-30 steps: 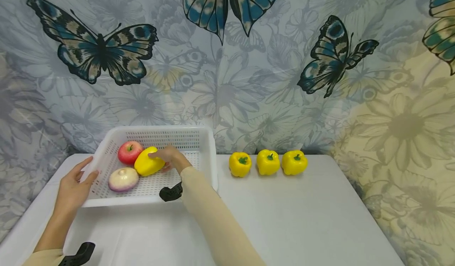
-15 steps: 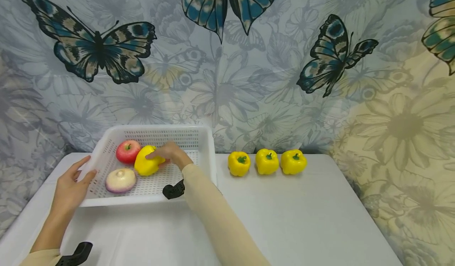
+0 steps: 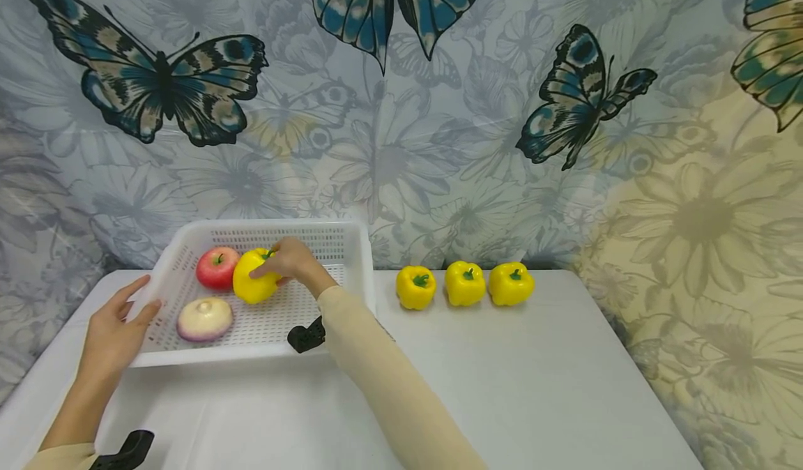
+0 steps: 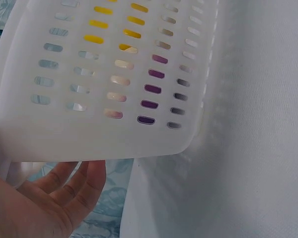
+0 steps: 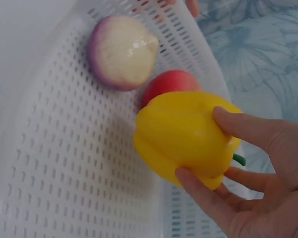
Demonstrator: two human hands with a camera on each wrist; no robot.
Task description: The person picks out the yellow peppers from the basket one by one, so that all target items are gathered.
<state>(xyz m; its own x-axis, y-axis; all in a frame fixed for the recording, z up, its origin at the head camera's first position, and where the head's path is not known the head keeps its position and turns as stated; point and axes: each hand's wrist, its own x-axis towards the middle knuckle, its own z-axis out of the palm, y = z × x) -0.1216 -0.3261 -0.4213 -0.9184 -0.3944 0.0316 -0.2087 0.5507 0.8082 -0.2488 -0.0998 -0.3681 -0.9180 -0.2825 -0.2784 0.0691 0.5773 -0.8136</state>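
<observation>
My right hand (image 3: 292,259) holds a yellow bell pepper (image 5: 181,134) between thumb and fingers, inside a white perforated basket (image 3: 251,355). The pepper's green stem points toward the palm. A red apple (image 3: 217,268) lies just left of the pepper. In front of the apple sits a round vegetable (image 3: 205,319), cream on top and purple below. My left hand (image 3: 115,330) grips the basket's left end at the rim. In the left wrist view its fingers (image 4: 84,191) show past the basket wall, the thumb mostly hidden.
Three more yellow bell peppers, a left one (image 3: 415,288), a middle one (image 3: 465,284) and a right one (image 3: 511,284), stand in a row right of the basket. They rest on a white table (image 3: 533,379). A butterfly-patterned cloth (image 3: 401,156) hangs behind.
The held pepper has turned so its green stem now shows at the top, and it is slightly raised. The left hand keeps its place at the basket. The head view has shifted slightly.
</observation>
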